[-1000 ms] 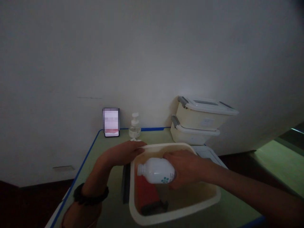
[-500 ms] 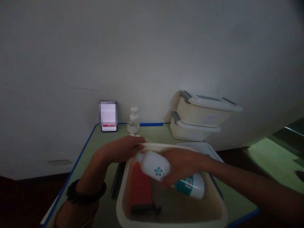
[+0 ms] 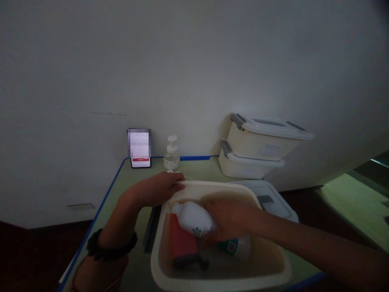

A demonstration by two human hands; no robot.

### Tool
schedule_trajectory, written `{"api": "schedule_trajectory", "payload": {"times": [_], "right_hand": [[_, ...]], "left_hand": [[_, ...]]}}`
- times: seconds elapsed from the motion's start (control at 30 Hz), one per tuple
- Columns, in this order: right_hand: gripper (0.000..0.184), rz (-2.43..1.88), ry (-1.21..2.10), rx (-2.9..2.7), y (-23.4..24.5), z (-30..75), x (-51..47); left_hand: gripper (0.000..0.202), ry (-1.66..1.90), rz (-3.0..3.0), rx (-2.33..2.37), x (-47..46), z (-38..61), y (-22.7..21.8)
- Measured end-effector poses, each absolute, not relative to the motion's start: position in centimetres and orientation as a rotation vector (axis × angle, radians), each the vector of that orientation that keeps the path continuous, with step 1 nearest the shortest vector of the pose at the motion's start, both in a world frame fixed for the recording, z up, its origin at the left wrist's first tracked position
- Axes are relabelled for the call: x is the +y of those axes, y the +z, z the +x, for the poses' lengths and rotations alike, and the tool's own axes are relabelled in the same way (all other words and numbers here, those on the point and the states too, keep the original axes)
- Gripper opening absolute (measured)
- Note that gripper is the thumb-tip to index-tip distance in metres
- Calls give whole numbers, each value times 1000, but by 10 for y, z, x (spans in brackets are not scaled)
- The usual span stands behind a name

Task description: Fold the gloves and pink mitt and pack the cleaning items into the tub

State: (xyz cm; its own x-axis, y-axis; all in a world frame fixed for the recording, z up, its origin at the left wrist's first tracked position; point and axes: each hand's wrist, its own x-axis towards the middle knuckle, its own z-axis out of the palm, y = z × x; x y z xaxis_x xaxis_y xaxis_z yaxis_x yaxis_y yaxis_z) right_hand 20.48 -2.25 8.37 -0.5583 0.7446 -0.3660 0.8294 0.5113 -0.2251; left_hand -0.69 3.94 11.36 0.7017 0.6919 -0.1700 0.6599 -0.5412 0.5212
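A cream plastic storage box (image 3: 220,284) stands uncovered at the table's near side. My left hand (image 3: 161,188) is closed over its far left rim, with a dark fluffy band on the wrist. Inside the box my right hand (image 3: 226,221) is wrapped around the middle of a white bottle (image 3: 194,217) with a green label. The bottle lies slanted, its neck to the upper left over a red cloth-like item (image 3: 184,243) with a dark grey end. My right hand covers the middle of the bottle. The right palm is hidden.
A lit phone (image 3: 140,148) leans on the wall. Beside it stands a clear pump bottle (image 3: 172,154). Two lidded boxes (image 3: 261,146) are stacked at the back right. A grey-white lid (image 3: 273,198) lies right of the uncovered box. Blue tape edges the green table (image 3: 121,178).
My right hand has lowered the white bottle deeper into the box, where its base now sits lower and further left. My left hand stays on the rim.
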Motion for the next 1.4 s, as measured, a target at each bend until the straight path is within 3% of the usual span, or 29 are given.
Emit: {"api": "schedule_trajectory", "payload": {"times": [0.2, 0.77, 0.87, 1.07, 1.3, 1.4], "right_hand": [[60, 1327, -418, 2527, 88, 204, -22], [75, 1322, -528, 2559, 88, 204, -28], [68, 1326, -469, 2553, 102, 202, -29], [35, 1617, -203, 2642, 151, 203, -7], [25, 1671, -210, 2700, 146, 193, 55], [36, 1712, -155, 2706, 136, 181, 88]], "left_hand": [[30, 140, 2336, 983, 41, -10, 112], [47, 53, 2190, 1024, 40, -36, 118], [44, 76, 2140, 992, 40, -40, 119], [36, 278, 2158, 1214, 46, -51, 113], [32, 441, 2342, 1391, 59, -55, 107], [31, 486, 2324, 1470, 63, -53, 107]]}}
